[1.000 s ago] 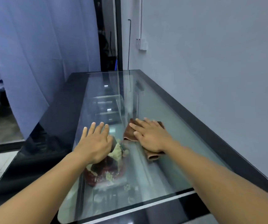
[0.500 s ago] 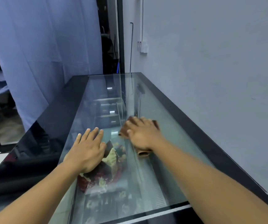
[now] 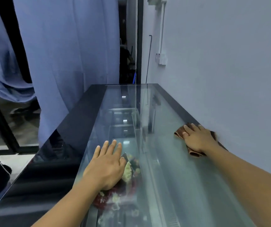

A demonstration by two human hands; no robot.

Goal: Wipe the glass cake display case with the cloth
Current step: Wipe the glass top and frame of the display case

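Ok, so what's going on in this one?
A person is wiping the glass top of a cake display case. The right hand presses a brown cloth flat at the glass's right edge, next to the wall. The left hand rests flat and empty on the glass, above a cake inside the case.

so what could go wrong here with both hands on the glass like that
1. The left hand lies flat and bare on the glass top above the cake; it may leave smears.
2. The right hand presses the cloth hard against the wall, so it could bunch and miss that edge strip.
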